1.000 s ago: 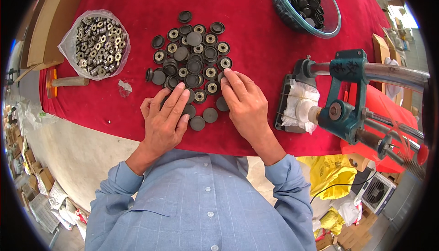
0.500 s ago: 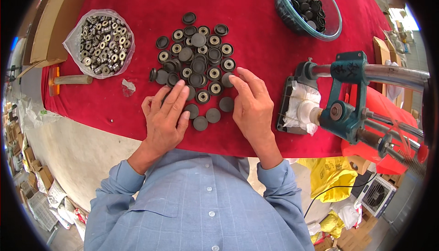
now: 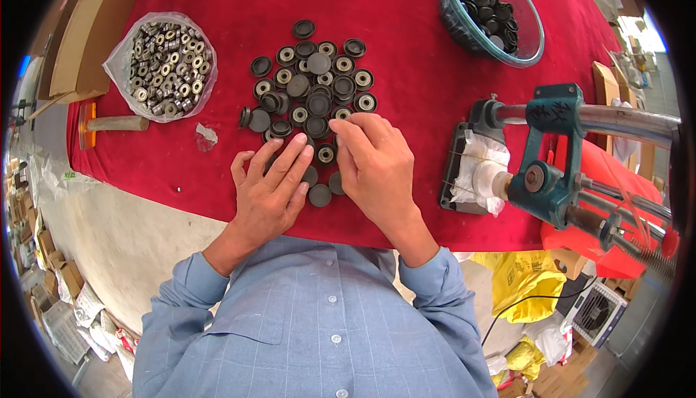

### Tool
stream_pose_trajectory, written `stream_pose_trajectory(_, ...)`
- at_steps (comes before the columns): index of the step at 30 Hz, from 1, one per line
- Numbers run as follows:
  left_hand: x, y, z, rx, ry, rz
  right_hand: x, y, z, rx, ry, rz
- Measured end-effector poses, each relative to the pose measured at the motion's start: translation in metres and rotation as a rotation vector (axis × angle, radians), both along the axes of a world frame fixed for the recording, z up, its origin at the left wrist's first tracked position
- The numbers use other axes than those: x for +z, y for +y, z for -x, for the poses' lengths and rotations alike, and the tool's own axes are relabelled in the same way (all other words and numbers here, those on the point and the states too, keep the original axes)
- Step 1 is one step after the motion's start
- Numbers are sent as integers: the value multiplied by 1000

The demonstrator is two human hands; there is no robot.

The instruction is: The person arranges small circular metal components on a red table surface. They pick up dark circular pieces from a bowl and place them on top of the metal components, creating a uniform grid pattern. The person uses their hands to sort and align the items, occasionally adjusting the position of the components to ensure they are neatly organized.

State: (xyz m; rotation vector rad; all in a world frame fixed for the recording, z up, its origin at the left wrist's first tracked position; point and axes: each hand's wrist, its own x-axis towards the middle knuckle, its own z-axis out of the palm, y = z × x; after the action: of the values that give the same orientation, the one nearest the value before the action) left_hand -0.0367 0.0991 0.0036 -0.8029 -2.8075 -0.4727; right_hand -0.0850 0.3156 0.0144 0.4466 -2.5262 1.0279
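A loose cluster of black round caps (image 3: 298, 85) lies on the red cloth, several with a shiny ring bearing (image 3: 326, 154) seated inside. Over the cluster's near left side spreads my left hand (image 3: 270, 189), open, its fingertips resting on caps and partly covering them. My right hand (image 3: 378, 170) reaches in from the right with fingers extended and slightly bent, index fingertip at a bearing-filled cap (image 3: 341, 113). Its thumb side hides some caps below. A plain flat-faced cap (image 3: 320, 196) lies between the hands, nearest me.
A plastic bag of bearings (image 3: 167, 68) sits at left, beside a wooden-handled hammer (image 3: 119, 124) and a cardboard box (image 3: 98, 28). At far right stands a clear bowl of black caps (image 3: 525, 54). A green hand press (image 3: 554, 119) occupies the right side.
My right hand has moved left, over the caps near the cluster's front, covering some that showed before. My left hand has shifted slightly right, fingers still spread.
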Motion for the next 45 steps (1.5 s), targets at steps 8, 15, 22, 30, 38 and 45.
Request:
stream_pose_trajectory(8, -2, 2, 7, 7, 24, -28, -8, -24, 13, -44, -55, -196)
stream_pose_trajectory(15, -4, -4, 12, 19, 2, -243, -4, -19, 17, 20, -183, 105)
stream_pose_trajectory(22, 5, -14, 37, 200, 99, -193, 6, 14, 2, 2, -79, 97)
stream_pose_trajectory(30, 0, -17, 55, 248, 78, -173, -14, 13, -10, 59, 60, -81)
stream_pose_trajectory(38, 3, -16, 54, 278, 69, -189, -17, 13, -9, 71, 86, -91)
stream_pose_trajectory(45, 3, -16, 53, 288, 38, -220, -19, 16, -17, 98, 33, -116)
